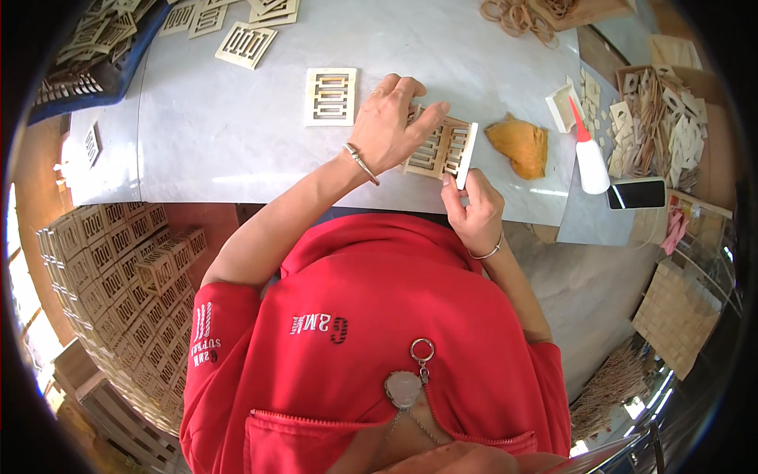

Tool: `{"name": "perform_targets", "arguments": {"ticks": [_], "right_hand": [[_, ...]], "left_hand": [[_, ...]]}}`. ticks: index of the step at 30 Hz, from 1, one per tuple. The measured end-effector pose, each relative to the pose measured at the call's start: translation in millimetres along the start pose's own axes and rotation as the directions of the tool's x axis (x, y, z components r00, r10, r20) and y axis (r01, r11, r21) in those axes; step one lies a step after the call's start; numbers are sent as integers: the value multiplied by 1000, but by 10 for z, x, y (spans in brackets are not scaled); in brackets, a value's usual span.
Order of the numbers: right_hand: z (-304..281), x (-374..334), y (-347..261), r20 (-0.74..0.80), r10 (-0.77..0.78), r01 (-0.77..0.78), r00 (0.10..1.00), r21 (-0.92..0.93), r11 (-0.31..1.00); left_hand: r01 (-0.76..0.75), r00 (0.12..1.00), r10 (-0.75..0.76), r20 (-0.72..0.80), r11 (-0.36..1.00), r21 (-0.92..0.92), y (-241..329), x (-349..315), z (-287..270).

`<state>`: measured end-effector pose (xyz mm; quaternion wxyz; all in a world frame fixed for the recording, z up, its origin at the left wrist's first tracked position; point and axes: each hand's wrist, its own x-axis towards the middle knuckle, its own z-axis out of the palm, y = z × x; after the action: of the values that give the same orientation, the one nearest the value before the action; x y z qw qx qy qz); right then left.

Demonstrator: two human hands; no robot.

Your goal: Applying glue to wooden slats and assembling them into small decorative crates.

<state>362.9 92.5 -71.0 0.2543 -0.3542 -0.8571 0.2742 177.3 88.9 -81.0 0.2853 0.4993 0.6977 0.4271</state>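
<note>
A small box part of pale slotted wooden panels (433, 153) stands at the table's near edge, with one plain edge strip on its right side. My left hand (384, 126) bends over its far left side, thumb stretched across the top; its fingertips are partly hidden behind the wood. At the near right corner, my right hand (476, 212) pinches the box part between thumb and fingers. Just left of my left hand, a single slotted panel (331, 96) lies flat. To the right of the box part is a crumpled orange-yellow cloth (519, 147).
A white glue bottle (591, 162) with a red tip stands beside a phone (636, 193) at right. Behind them, a cardboard box (714, 150) holds small wooden pieces. Rubber bands (517, 17) lie at the back. A blue crate (130, 91) of panels is far left; stacked slotted boxes (118, 276) stand below.
</note>
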Motion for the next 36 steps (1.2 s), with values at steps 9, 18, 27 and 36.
{"name": "perform_targets", "arguments": {"ticks": [9,18,27,36], "right_hand": [[-4,29,-35,14,-20,21,1000,-51,998],[-18,45,-11,69,-34,38,997,-50,998],[-588,-63,163,180,127,-114,975,-84,990],[-853,129,-47,22,136,-138,990,101,985]], "left_hand": [[-57,998,58,-40,998,27,-65,-8,39],[-61,998,60,13,997,48,-49,-9,-8],[-442,893,422,153,764,470,-276,52,-944],[-346,935,260,243,821,455,-285,-14,-1115]]}}
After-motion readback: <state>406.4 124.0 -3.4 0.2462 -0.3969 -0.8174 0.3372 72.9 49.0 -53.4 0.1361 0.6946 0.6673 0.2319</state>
